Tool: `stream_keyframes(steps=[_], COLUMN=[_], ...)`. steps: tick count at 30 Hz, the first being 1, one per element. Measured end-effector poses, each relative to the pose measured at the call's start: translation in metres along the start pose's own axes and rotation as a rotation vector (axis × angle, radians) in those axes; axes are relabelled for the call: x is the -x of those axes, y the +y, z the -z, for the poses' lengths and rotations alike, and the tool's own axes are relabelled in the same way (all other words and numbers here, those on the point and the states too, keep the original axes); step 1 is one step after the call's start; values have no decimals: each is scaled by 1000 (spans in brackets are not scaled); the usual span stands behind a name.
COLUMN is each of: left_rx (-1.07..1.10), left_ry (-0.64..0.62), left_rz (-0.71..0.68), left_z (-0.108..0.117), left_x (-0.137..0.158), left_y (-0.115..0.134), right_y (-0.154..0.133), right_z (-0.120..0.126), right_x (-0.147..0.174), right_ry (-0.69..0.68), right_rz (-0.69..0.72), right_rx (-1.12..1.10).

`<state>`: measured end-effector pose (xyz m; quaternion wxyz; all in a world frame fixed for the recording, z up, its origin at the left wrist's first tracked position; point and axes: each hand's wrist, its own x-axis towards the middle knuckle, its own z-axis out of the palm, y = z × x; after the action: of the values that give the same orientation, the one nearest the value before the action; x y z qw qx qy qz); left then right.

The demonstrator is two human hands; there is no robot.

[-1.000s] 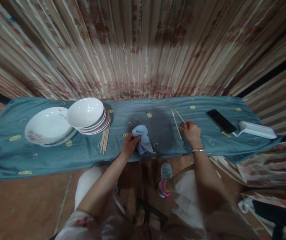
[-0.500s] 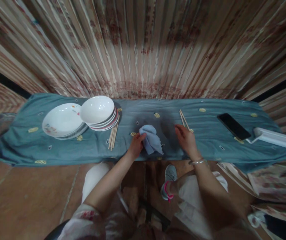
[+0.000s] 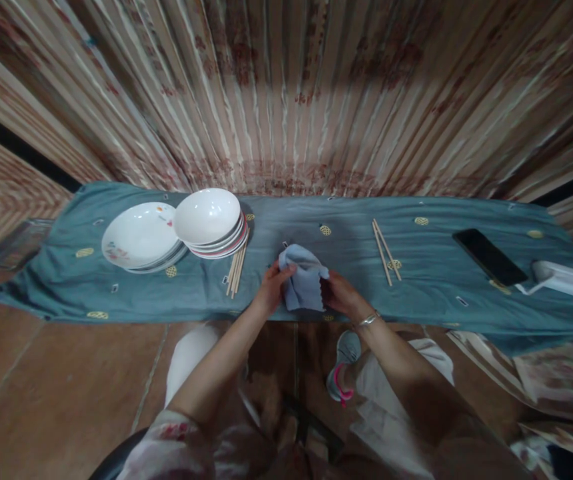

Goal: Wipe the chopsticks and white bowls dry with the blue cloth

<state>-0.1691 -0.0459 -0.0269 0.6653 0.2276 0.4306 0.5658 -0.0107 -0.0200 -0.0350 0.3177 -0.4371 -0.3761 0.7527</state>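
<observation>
1. Edges first: our blue cloth sits mid-way along, close to the near edge of the desk. There's decent room right of it before the two chopsticks, less on the left before the chopstick bundle.
2. Surface is a wrinkly teal tablecloth with yellow pineapples. Stacked plates on the left, stacked bowls just beside them, phone toward the right. A striped curtain hangs behind the far edge; we've got tiled floor on the near side.
3. Our left hand pinches the cloth, thumb on top. Our right hand touches its right edge, fingers partly hidden, so we can't tell how closed it is.
</observation>
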Motion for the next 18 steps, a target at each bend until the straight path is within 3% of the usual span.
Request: stream_keyframes(steps=[5, 8, 13, 18], left_rx=[-101, -49, -6, -205], left_ry=[64, 70, 52, 91], left_rz=[-150, -85, 6, -141], left_z=[7, 8, 5, 7], left_x=[-4, -4, -1, -4], left_y=[-2, 0, 3, -1], right_y=[-18, -18, 4, 11], right_z=[15, 20, -1, -7], right_x=[-5, -6, -11, -9], right_ry=[-1, 21, 62, 40], right_rz=[-44, 20, 47, 24], right_rx=[-201, -324, -239, -98])
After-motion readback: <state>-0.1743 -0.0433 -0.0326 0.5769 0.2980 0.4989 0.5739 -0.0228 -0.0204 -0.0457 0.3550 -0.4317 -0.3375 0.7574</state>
